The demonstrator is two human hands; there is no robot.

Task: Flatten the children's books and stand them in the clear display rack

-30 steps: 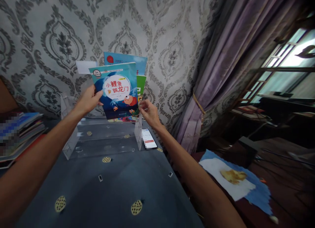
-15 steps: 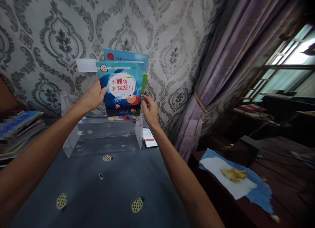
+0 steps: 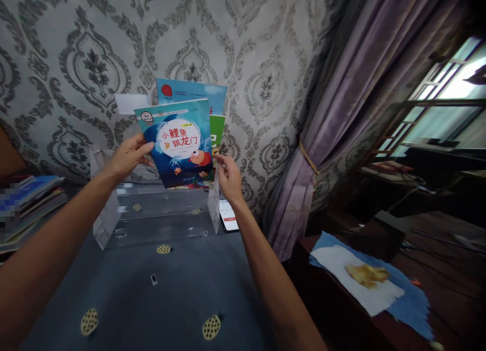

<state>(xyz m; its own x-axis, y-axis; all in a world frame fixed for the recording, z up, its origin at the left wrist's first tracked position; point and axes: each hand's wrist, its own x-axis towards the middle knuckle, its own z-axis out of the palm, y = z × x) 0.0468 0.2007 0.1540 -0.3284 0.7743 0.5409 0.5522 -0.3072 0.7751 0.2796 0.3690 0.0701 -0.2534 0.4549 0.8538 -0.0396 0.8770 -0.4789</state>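
Observation:
My left hand point(image 3: 131, 156) is closed on the left edge of a blue picture book point(image 3: 178, 164) with a red carp and Chinese characters on its cover. The book is tilted, its top leaning left. Behind it, a green book point(image 3: 217, 126) shows along the right side, and a lighter blue book point(image 3: 193, 92) rises higher at the back. My right hand point(image 3: 228, 174) pinches at the lower right edge of the green book, its fingertips partly hidden. Below is a clear stepped display stand point(image 3: 159, 224), with its side panels left and right.
A phone point(image 3: 228, 217) lies just right of the stand. Stacked books point(image 3: 36, 204) are at the left edge. The dark tablecloth point(image 3: 159, 310) has a pineapple print. A purple curtain point(image 3: 299, 189) hangs on the right, near a blue and white cloth point(image 3: 402, 300) on a lower surface.
My left hand has shifted the carp book left and tilted it, baring more of the green book. My right hand stays near the right edge. The view has moved slightly.

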